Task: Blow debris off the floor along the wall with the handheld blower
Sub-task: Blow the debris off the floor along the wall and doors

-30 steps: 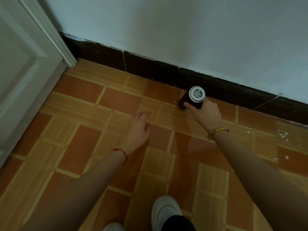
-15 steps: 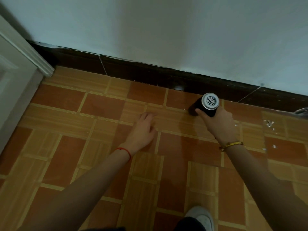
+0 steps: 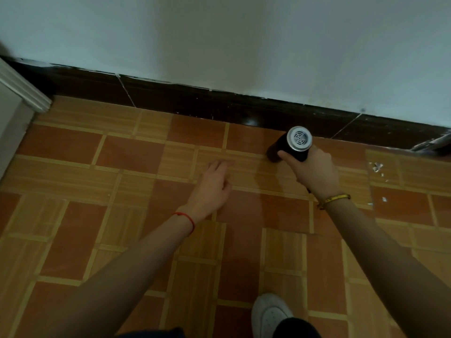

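My right hand (image 3: 313, 170) grips a black handheld blower (image 3: 291, 146); its silver grilled rear end faces me and its nozzle points left and down at the floor next to the dark baseboard (image 3: 219, 103). My left hand (image 3: 211, 185) hovers flat over the tiles to the left of the blower, fingers spread, holding nothing. Small white debris bits (image 3: 375, 167) lie on the orange and tan tiled floor (image 3: 122, 191) to the right of the blower. The white wall (image 3: 244, 40) rises behind the baseboard.
A white door frame (image 3: 22, 91) stands at the far left where the baseboard ends. A grey object (image 3: 432, 145) pokes in at the right edge near the wall. My white shoe (image 3: 268, 315) rests on the tiles at the bottom.
The view has shifted right along the wall, so the door frame slid toward the left edge. The blower and both hands have travelled right with it, and more white debris shows at the right.
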`<state>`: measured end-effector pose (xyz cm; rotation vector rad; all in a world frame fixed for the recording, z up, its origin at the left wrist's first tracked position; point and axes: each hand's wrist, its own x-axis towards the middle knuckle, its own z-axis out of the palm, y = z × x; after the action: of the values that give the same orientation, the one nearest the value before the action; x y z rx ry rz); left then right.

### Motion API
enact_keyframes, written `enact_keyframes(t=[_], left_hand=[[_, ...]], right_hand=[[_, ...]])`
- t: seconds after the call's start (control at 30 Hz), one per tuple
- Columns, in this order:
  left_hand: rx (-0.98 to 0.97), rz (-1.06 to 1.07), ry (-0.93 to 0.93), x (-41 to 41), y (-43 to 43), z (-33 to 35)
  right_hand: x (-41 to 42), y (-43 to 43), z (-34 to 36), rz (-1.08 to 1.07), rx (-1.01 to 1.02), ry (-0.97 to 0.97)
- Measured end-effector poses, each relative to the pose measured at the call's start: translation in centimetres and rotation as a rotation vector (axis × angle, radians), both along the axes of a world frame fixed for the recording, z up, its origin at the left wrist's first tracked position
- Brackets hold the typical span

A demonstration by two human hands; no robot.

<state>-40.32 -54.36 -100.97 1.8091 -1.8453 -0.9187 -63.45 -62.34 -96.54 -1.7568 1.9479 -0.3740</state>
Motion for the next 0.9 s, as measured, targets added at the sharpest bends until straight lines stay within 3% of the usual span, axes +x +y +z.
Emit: enact_keyframes(t=[0.13,0.47,0.73,0.9], left_hand=[[-0.008,0.011,-0.006,-0.2,-0.2,0.4],[-0.031,-0.024,-0.031,-4.3,-0.3,1.0],[-0.020,-0.124,-0.030,-11.2,-2.0,1.2],[0.003,-0.178,-0.021,-15.6,-2.7,0.9]], right_hand=[[0.9,0.2,0.0,0.093,0.039,-0.021],[-1.9,2.1,0.3,0.095,-0.004,-0.085],[-8.0,3.1,0.6,-0.077,-0.100,-0.183],[-12.3,3.6,0.8,-0.186,-0.133,-0.134]])
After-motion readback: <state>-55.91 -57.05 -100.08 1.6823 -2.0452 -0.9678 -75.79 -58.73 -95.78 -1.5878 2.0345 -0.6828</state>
